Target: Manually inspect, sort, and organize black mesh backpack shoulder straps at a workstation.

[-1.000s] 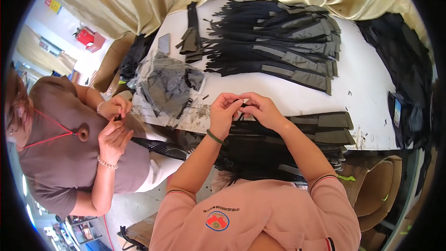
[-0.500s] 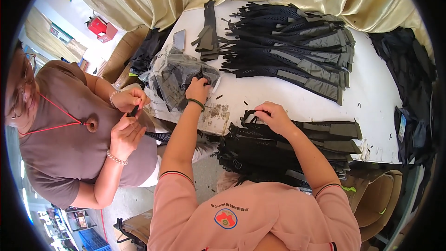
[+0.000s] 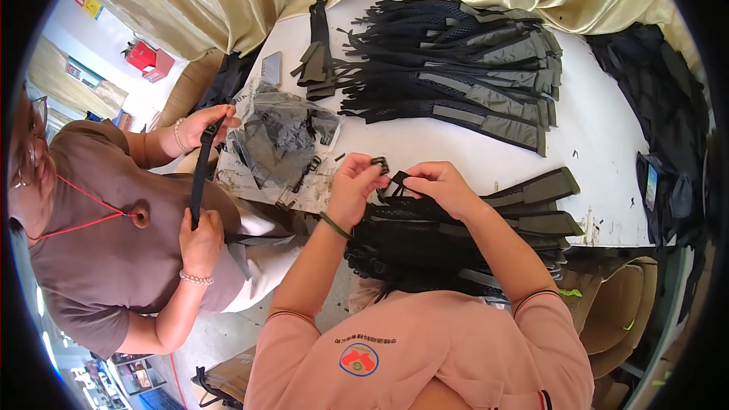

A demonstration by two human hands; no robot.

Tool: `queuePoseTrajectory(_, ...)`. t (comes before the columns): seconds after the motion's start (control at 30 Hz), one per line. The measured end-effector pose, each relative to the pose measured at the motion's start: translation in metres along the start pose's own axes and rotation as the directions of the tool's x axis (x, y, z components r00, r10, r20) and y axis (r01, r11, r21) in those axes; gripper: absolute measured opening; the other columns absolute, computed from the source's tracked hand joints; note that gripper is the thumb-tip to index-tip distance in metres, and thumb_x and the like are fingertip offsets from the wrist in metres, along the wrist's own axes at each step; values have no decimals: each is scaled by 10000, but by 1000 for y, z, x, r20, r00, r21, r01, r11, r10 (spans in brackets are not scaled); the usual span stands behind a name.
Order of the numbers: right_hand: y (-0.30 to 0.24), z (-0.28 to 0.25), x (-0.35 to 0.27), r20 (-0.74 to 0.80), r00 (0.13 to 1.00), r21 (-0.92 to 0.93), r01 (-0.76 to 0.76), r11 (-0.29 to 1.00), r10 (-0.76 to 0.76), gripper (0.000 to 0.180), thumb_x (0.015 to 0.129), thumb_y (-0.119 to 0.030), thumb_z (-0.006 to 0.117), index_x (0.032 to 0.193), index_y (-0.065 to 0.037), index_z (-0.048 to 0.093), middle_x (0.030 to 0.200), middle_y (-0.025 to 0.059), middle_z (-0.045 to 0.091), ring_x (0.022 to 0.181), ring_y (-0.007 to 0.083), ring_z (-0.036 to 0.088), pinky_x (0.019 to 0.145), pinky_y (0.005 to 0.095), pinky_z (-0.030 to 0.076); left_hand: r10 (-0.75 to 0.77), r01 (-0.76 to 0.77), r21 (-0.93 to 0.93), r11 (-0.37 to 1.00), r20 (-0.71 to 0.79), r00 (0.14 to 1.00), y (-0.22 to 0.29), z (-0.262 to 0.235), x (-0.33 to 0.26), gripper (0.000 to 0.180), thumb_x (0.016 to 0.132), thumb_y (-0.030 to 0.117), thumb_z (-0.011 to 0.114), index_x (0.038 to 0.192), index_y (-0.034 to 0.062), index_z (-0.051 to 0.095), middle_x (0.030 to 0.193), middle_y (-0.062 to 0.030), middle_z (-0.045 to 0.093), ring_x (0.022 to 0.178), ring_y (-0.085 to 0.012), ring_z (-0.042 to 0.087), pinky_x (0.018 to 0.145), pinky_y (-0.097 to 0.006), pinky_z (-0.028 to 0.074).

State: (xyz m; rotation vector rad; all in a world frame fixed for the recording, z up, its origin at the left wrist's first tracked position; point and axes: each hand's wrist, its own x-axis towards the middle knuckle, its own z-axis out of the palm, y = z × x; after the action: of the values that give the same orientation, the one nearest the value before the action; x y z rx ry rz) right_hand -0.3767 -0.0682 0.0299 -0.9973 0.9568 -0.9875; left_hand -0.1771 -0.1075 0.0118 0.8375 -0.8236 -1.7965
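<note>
Between the thumb and fingers of my left hand (image 3: 352,190) is a small black plastic buckle (image 3: 380,164). My right hand (image 3: 443,188) pinches the thin black webbing end of a padded strap (image 3: 535,188), close beside the buckle. The strap's wide grey-and-black part stretches to the right under my right forearm. More black padded straps (image 3: 425,247) lie stacked between my arms at the table's near edge. Left of my hands, a clear plastic bag (image 3: 277,133) holds dark parts, and a few black buckles (image 3: 310,171) lie at its near side.
A row of black and grey straps (image 3: 471,68) covers the far part of the white table (image 3: 592,144). A phone (image 3: 271,68) lies by the bag. At left a co-worker (image 3: 99,243) holds a black strap (image 3: 201,171). Dark fabric (image 3: 657,106) hangs at right, above a cardboard box (image 3: 619,319).
My left hand has come back from the plastic bag with a black buckle, beside my right hand. The strap under my right hand has swung up slightly. The co-worker's hands have moved apart along their strap.
</note>
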Motion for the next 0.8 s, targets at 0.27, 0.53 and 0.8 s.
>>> queuePoseTrajectory(0.27, -8, -8, -18, -1, 991, 209, -131, 969, 134, 126, 820, -92, 630, 883, 17, 644, 755, 46, 612, 665, 109, 530, 630, 240, 426, 221, -267, 377, 887, 161, 962, -22, 33, -14, 176, 841, -41, 599, 1010, 0, 576, 926, -36, 619, 819, -88, 588, 731, -218, 487)
queuePoseTrajectory(0.53, -10, -1, -28, -121, 993, 218, 24, 976, 3, 99, 840, -98, 614, 860, -4, 642, 751, 13, 590, 680, 88, 507, 659, 226, 408, 445, -541, 560, 627, 312, 839, -26, 39, -17, 195, 794, -71, 612, 975, 0, 601, 965, -75, 600, 879, -157, 605, 772, -256, 477)
queuePoseTrajectory(0.8, -14, 1, -35, -95, 992, 95, 95, 991, -86, 77, 858, -75, 611, 887, -8, 636, 814, -10, 594, 717, 67, 517, 667, 196, 415, 569, -638, 620, 457, 348, 745, -21, 48, -22, 209, 767, -76, 624, 953, 19, 617, 951, -110, 631, 879, -218, 616, 774, -285, 483)
